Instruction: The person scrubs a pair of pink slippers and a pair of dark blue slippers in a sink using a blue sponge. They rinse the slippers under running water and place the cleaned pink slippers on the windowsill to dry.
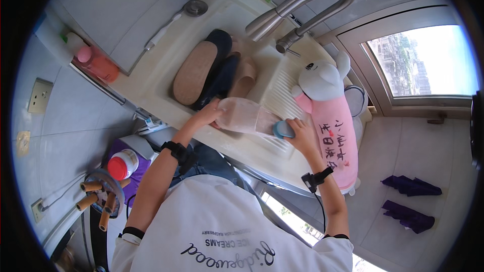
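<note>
My left hand (pixel 206 113) grips the heel end of a pale, translucent slipper or shoe (pixel 242 115), which lies on its side over the front of the sink; the exact kind of footwear is hard to tell. At its other end, my right hand (pixel 302 134) holds a blue scrub brush (pixel 283 129) against it. Behind my left hand, in the basin, a dark blue shoe with a tan sole (pixel 196 70) leans with its sole showing. Beside it lie another dark blue shoe (pixel 221 79) and beige footwear (pixel 243 79).
A steel faucet (pixel 264 22) arches over the sink (pixel 151 79), whose washboard (pixel 283 87) has ridges. Along the right edge lies a pink and white plush toy (pixel 334 132) bearing writing. A white brush (pixel 164 32) and metal strainer (pixel 196 8) rest on the back left rim.
</note>
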{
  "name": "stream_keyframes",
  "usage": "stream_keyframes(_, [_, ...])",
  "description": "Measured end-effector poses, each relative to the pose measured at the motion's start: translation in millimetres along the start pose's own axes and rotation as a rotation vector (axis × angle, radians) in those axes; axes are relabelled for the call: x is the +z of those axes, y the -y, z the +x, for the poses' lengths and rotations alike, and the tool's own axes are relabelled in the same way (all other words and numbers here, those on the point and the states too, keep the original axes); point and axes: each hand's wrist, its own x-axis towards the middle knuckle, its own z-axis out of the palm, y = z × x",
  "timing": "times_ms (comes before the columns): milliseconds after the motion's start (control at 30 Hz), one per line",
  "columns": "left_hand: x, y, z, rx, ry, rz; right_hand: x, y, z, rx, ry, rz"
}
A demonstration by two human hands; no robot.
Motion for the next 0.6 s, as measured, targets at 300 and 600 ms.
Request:
stream_keyframes(300, [-13.9,-13.5,-11.1,0.015,-0.010,0.072,30.1,41.8,39.6,-0.018,-0.139,-0.013])
stream_keyframes(600, [12.2,-38.0,-47.9,0.137,0.036,-0.178,13.7,26.3,42.3,0.244,-0.209,0.090])
